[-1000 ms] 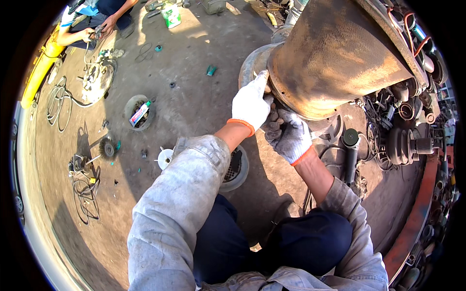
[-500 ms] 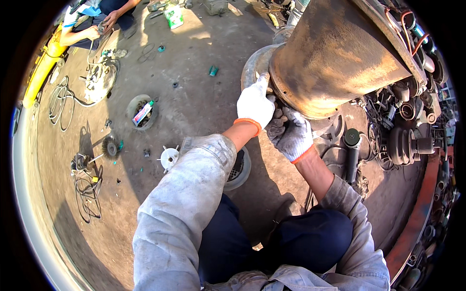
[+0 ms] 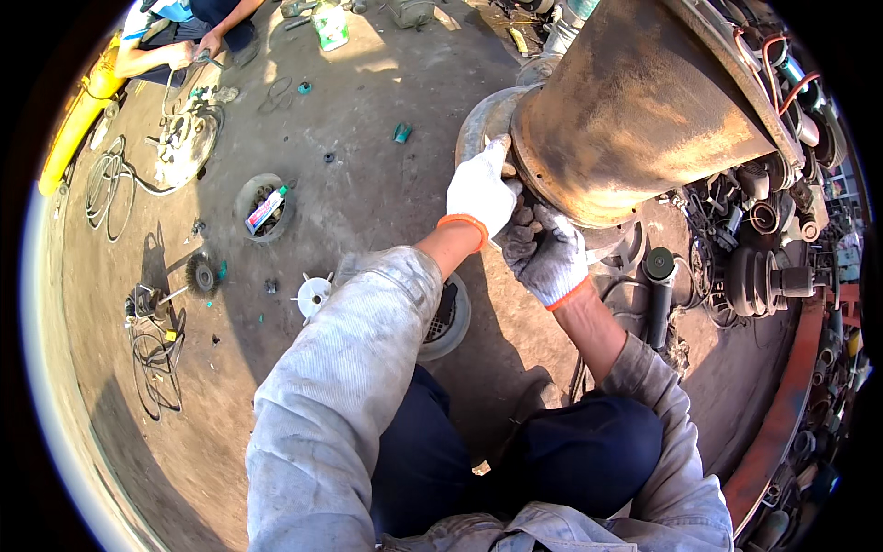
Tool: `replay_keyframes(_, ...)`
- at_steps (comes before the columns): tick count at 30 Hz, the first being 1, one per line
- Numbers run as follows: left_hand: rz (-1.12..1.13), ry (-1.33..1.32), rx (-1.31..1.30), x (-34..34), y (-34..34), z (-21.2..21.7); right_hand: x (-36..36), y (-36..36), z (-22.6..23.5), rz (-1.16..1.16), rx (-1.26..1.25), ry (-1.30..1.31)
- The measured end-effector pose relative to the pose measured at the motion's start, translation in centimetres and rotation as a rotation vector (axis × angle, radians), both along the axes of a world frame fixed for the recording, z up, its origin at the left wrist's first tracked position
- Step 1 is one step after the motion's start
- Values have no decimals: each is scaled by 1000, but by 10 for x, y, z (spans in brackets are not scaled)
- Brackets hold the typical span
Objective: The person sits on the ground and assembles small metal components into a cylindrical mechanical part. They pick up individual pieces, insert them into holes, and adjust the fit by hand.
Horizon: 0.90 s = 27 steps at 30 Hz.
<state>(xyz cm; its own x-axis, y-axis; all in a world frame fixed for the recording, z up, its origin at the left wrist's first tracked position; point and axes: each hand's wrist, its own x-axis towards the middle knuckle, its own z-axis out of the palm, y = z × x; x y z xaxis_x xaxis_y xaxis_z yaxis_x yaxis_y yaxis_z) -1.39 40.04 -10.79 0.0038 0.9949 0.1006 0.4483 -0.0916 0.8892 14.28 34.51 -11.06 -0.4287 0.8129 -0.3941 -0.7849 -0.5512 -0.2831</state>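
A large rusty metal cylinder (image 3: 635, 110) with a wide rim leans at the upper right, its lower end at a round grey flange (image 3: 487, 120). My left hand (image 3: 481, 191), in a white knit glove with an orange cuff, is closed at the flange's near edge, thumb pointing up beside the cylinder. Just below and to the right, my right hand (image 3: 550, 258) wears a glove with dirt-blackened fingers, curled under the cylinder's lower edge. The two hands nearly meet. Whatever sits between their fingers is hidden.
An angle grinder (image 3: 659, 285) stands at the right near piled metal parts (image 3: 763, 276). Left on the ground are a bowl (image 3: 276, 230) with small parts and a tube, a wire wheel (image 3: 201, 274) and a white finned disc (image 3: 314, 296). Another person's hands (image 3: 195, 51) work at the upper left.
The view has shifted slightly. Both my hands stay at the flange with almost the same grip. The other person's hands have moved a little on the part they hold.
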Motion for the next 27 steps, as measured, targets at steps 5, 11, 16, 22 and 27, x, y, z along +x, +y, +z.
replay_keyframes(5, -64, 202, 115, -8, 2, -11, 1, -2, -5, 12, 81, 3)
replay_keyframes(11, -82, 398, 57, -4, -9, 2, 11, -2, -6, -11, 13, 94)
replay_keyframes(16, -9, 344, 135, -22, -4, -11, 7, -2, 4, -7, -29, 183)
replay_keyframes(22, -18, 261, 146, -23, -3, -14, 0, 0, -5, -27, -25, 143)
replay_keyframes(27, -132, 223, 135, -20, -8, -5, 5, 0, -2, -1, 19, 149)
